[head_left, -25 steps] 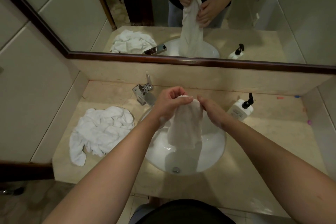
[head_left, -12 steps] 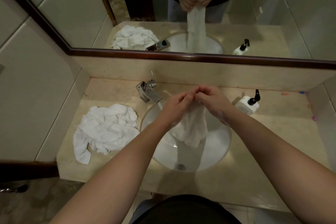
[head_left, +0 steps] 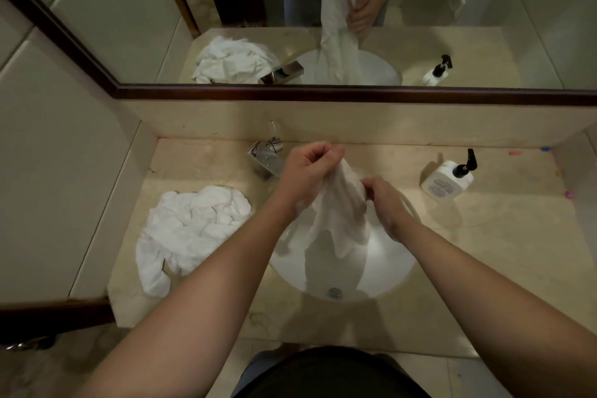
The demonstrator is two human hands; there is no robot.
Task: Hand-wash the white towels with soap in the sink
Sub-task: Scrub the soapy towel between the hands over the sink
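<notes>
Beige counter [head_left: 484, 236], sink [head_left: 387, 281] below mirror. Left hand [head_left: 307, 168] pinches towel [head_left: 339, 213] top, right hand [head_left: 384, 200] grips edge; towel hangs over basin so drips fall inside. Towel pile [head_left: 190, 229] waits left, soap bottle [head_left: 447, 179] right.

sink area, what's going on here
A person is hand-washing a white towel over the sink. The left hand grips its top end and the right hand pinches it lower down, so it hangs into the basin. A pile of white towels lies on the counter to the left, a soap pump bottle stands to the right, and no water shows at the faucet.
</notes>
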